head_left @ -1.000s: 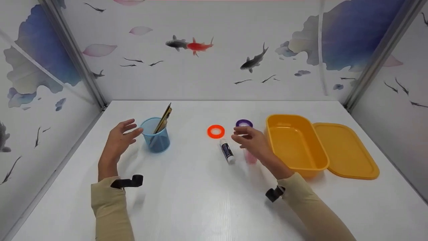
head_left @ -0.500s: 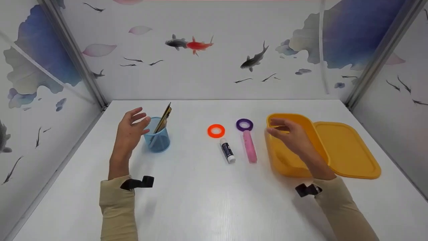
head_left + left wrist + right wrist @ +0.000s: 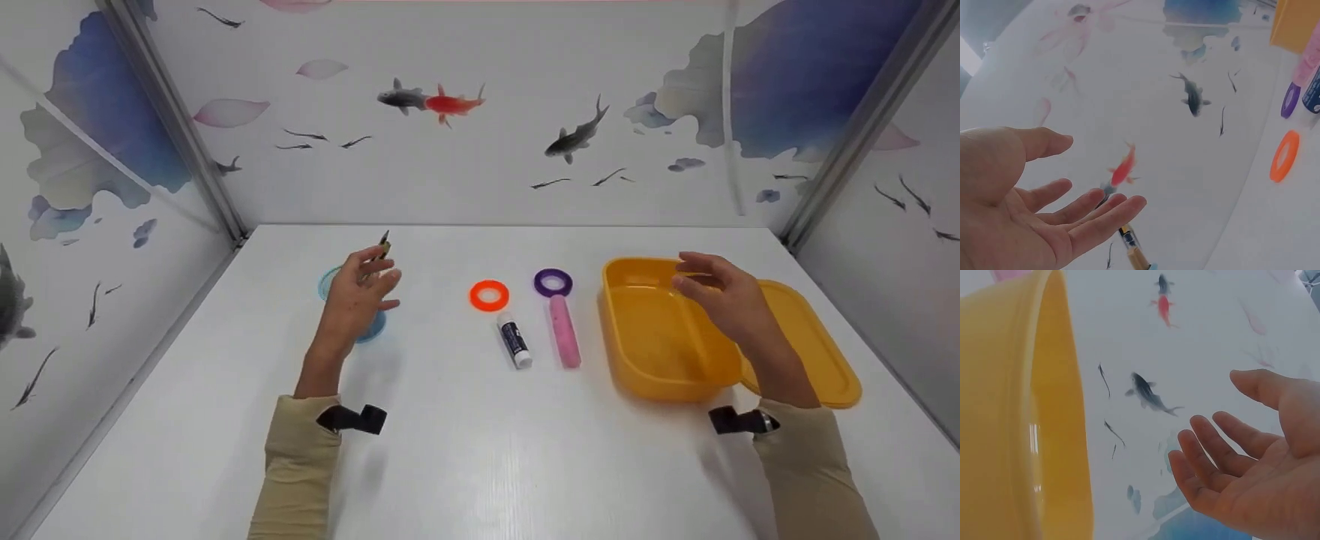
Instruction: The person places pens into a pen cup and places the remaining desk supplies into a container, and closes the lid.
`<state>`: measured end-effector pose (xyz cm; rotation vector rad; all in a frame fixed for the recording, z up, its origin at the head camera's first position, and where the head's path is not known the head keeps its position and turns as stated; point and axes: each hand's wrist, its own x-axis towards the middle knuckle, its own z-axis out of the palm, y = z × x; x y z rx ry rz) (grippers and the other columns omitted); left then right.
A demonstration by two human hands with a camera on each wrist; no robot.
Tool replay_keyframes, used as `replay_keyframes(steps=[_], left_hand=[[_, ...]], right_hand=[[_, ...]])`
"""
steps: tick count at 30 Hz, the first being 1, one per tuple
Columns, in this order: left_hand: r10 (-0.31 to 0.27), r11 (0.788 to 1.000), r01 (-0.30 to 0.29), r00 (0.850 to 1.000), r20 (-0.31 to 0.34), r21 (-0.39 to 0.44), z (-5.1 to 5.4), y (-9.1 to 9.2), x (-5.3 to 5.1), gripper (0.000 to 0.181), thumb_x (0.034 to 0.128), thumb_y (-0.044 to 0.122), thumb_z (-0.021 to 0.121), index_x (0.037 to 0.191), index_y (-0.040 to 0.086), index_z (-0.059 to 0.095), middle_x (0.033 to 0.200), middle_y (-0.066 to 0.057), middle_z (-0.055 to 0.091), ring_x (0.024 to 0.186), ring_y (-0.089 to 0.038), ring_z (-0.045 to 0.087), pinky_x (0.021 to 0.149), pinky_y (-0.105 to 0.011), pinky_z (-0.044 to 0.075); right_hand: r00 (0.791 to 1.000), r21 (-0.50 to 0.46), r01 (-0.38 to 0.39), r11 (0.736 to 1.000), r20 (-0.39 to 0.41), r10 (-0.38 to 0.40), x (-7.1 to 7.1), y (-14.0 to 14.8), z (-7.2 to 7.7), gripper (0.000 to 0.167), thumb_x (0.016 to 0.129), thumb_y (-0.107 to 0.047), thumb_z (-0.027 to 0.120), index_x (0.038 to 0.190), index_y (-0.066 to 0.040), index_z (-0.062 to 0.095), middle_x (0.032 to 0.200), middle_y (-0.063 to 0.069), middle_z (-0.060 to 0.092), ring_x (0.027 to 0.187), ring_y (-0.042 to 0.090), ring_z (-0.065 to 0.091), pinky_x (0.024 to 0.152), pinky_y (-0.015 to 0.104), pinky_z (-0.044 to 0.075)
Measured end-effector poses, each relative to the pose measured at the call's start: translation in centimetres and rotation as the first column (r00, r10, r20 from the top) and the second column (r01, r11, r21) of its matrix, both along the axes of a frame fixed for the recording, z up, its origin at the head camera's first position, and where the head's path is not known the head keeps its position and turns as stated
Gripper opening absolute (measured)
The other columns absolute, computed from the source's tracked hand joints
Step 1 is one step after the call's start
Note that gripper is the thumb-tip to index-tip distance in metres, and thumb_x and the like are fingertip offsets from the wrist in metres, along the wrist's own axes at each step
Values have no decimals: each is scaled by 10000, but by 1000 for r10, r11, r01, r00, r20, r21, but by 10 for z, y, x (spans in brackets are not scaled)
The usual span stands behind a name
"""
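My left hand (image 3: 356, 296) hovers in front of the blue pencil cup (image 3: 373, 327) and hides most of it. Its fingers are relaxed and hold nothing; in the left wrist view the palm (image 3: 1010, 219) shows bare. A pencil tip (image 3: 385, 238) pokes up behind the fingers. Over the right side of the yellow box (image 3: 652, 360) hangs my right hand (image 3: 731, 300), fingers loosely bent around nothing. The right wrist view shows its bare palm (image 3: 1264, 489) beside the box's wall (image 3: 994, 416). Partly behind that forearm lies the yellow lid (image 3: 817, 352).
Between the hands lie an orange ring (image 3: 489, 306), a purple ring (image 3: 553, 292), a glue stick (image 3: 514, 342) and a pink stick-shaped object (image 3: 565, 331). White panels painted with fish (image 3: 454, 105) enclose the table at the back and sides.
My right hand has moved right, from above the pink object to over the box. My left hand has shifted right, from beside the pencil cup to in front of it.
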<state>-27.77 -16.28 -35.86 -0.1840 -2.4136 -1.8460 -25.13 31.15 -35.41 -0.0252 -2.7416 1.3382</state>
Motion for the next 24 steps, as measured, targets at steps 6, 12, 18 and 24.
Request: replay_keyframes(steps=[6,12,18,24], left_hand=[[5,1000,-4,998,62,-16,-14,26,-3,595,988,244,638,1512,129,381,1457,-163,510,1296,-325,585,951,-423,600],[19,998,-6,982,189,-65,-32,52,-9,590,981,255,648,1504,149,396,1485,-150,500,1289,-310,592,990,-422,581],[0,994,31,957,289,-100,-50,67,-13,579,982,258,647,1497,147,407,1462,-161,519,1236,-303,627,934,-384,607],[-13,997,43,925,379,-71,-63,78,-17,542,986,254,642,1473,134,435,1372,-141,584,1131,-274,674,835,-331,636]], right_hand=[[997,-1,65,998,45,-65,-3,23,-5,781,964,-600,516,1584,-182,288,1595,147,386,1392,355,445,1179,503,390],[985,-36,119,992,130,-114,-7,45,-11,810,967,-619,488,1593,-162,251,1627,181,303,1392,385,401,1202,539,366],[975,-27,103,994,200,-96,-9,62,-20,779,1009,-554,461,1596,-103,217,1628,223,271,1384,421,387,1207,567,346],[961,-37,62,997,271,-50,-13,74,-33,811,1007,-558,463,1597,-72,192,1637,239,240,1389,410,396,1161,457,446]])
